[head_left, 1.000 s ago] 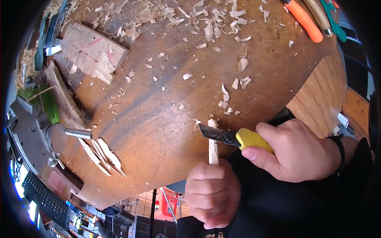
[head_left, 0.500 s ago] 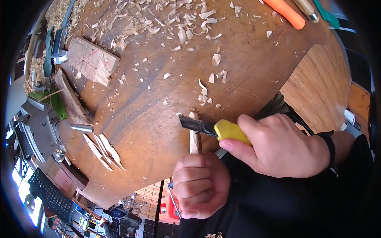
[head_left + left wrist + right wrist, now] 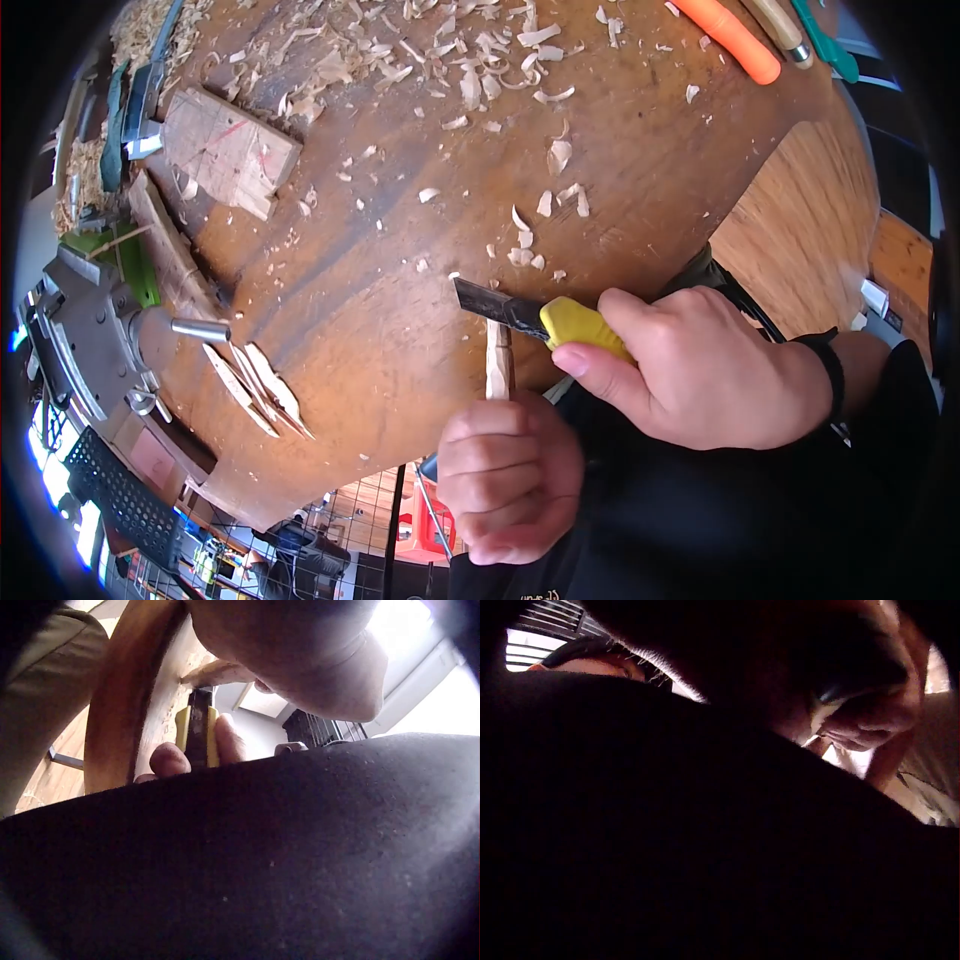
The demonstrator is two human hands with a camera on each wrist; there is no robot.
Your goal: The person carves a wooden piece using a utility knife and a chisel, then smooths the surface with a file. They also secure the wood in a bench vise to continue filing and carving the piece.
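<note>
In the head view my left hand [image 3: 511,478] grips the lower part of a pale whittled stick [image 3: 499,360], which points up from the fist. My right hand [image 3: 715,368] holds the yellow handle of a utility knife [image 3: 582,328], thumb along its side. The knife's dark blade lies across the stick's upper end, hiding part of it. The left wrist view shows the knife [image 3: 200,727] between fingers, the left hand [image 3: 292,652] above it and a dark sleeve over the lower part. Dark cloth covers most of the right wrist view; the right hand [image 3: 855,682] shows dimly.
Shavings [image 3: 470,85] lie over the far part of the brown table [image 3: 370,300]. A wooden block [image 3: 230,150], thin split pieces [image 3: 262,388] and a metal vise-like tool [image 3: 100,330] are at the left. An orange handle [image 3: 730,40] lies at the top right.
Both hands and the knife first shifted left in the head view as the view moved. Since then, the blade has come nearer the stick's tip, which is now hidden, and the left fist sits slightly lower.
</note>
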